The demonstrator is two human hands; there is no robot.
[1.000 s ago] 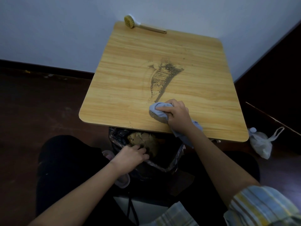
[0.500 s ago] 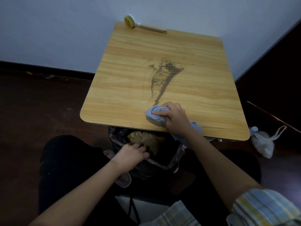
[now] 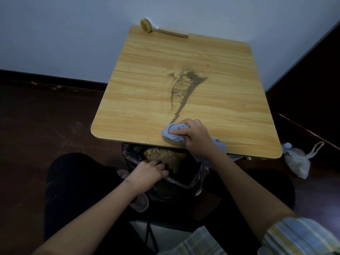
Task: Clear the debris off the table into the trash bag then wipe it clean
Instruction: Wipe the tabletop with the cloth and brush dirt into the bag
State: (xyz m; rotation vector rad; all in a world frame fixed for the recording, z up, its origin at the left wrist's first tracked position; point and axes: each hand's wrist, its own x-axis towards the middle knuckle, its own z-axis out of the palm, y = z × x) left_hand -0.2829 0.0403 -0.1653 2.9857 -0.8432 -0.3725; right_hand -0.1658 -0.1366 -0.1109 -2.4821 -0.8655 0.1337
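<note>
While the right hand [image 3: 196, 138] grips a bunched blue cloth [image 3: 173, 133] at the 6 o'clock edge of the table [image 3: 128, 100], the cloth has travelled nearer that edge and slightly toward 7 o'clock than it was a second ago, pushing a small heap of grit ahead of it. Judgement: one sweep stroke is close to ending, with the heap about to drop over the rim.

The debris streak [image 3: 184, 89] lies near table centre, a fan widest at 12 o'clock and tapering to a thin tail that meets the cloth. It reads as fine, dry, granular matter, with ribbed marks across it. Scattered specks sit toward 1 o'clock. Most of this streak is not yet cleared, so wiping clean remains outstanding.

The trash bag [image 3: 184, 181] hangs open directly below the 6 o'clock edge: thin, glossy, crinkled dark film, holding crumpled brownish material. The left hand [image 3: 147, 174] pinches the bag's near rim with curled fingers, unchanged in position.

The table is smooth wood-grain laminate with rounded corners. A round-headed bristle brush [image 3: 147, 26] with a slim pale handle lies at 12 o'clock. A knotted white plastic bag [image 3: 297, 161] sits on the floor at 4 o'clock.
</note>
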